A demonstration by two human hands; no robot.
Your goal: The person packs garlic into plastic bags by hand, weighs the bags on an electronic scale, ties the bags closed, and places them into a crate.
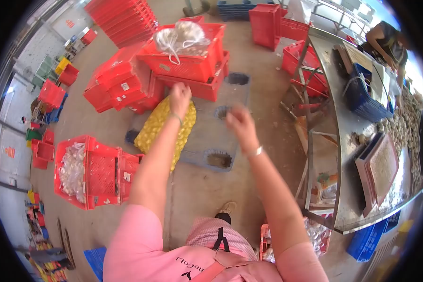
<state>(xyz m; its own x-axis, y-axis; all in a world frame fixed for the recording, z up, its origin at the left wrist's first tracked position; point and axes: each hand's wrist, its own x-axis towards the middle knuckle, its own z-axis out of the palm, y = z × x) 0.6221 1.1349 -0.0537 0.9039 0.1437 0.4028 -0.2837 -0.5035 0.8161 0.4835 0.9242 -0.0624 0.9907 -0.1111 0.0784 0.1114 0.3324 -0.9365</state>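
Head view is showing a bulging yellow mesh sack (pixel 163 129) lying across the left side of a flat blue-grey plastic pallet (pixel 199 143), its upper end reaching toward the far edge, near two stacked red plastic crates. The left hand (pixel 180 97) is hovering over or touching the sack's upper end, fingers curling narrow; whether it is gripping mesh, cannot tell. The right hand (pixel 242 127) is blurring above the pallet, well apart from the sack, fingers looking half curled; any small item in it, cannot tell. Progress, judging by looks: filling is appearing done, with contents pressing the mesh out; the sack is already resting on the pallet. Its mouth is not showing clearly, so whether closing is remaining, cannot tell. Counts: hands, two; yellow sack, one; pallet, one; upper red crate (pixel 197 70), one, carrying what are looking like two whitish plastic bags (pixel 189 33); lower red crate (pixel 204 89), one; long metal table (pixel 345 141) to the right, one; another person (pixel 389 47) beyond its far edge, one.
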